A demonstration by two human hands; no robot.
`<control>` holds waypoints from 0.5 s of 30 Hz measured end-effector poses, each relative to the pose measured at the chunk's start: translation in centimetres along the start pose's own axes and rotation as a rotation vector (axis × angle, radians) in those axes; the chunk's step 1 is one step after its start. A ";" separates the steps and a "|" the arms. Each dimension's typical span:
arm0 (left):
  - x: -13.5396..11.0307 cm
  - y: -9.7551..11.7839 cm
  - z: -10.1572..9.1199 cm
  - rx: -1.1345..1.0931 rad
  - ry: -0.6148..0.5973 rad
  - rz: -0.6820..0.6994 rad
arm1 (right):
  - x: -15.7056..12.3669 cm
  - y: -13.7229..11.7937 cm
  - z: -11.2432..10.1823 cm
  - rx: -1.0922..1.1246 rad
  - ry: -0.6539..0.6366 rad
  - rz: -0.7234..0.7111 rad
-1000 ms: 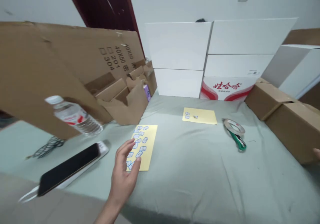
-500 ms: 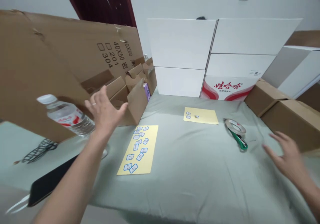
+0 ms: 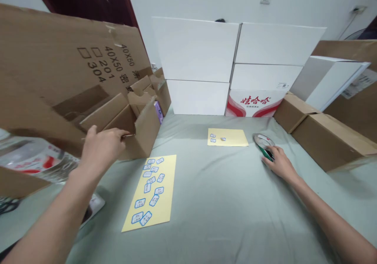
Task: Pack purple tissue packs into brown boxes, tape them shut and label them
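Our left hand (image 3: 101,146) grips the open carton (image 3: 145,134) at left; our right hand (image 3: 281,164) clasps the green cutter (image 3: 263,152) at right.

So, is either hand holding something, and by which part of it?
The left hand is at the near rim of the open cardboard box, the right hand over the near end of the green cutter; a firm grip cannot be told for either.
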State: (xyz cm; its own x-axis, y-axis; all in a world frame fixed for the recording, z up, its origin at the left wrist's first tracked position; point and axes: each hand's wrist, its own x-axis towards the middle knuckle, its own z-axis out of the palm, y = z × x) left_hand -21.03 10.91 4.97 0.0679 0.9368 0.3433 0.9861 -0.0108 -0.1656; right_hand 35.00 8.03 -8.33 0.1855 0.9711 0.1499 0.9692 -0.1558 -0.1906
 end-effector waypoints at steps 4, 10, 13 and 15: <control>-0.4 -0.8 -0.4 0.015 0.138 0.016 | 2.1 -0.7 -0.5 -0.024 -0.038 0.100; -3.3 0.0 -4.3 -0.230 0.711 0.157 | 4.0 -1.5 -0.4 -0.053 -0.012 0.153; -5.0 2.9 -6.3 -0.425 0.823 0.366 | 4.1 -1.9 0.0 -0.049 0.002 0.144; -6.1 5.4 -6.7 -0.560 0.857 0.449 | 4.1 -2.1 0.2 -0.033 0.015 0.120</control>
State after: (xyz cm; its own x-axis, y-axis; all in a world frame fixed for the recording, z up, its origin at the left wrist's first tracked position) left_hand -15.12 2.81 8.20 0.3039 0.2599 0.9166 0.7603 -0.6459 -0.0689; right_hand 33.74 12.40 -7.49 0.3027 0.9423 0.1427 0.9447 -0.2769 -0.1758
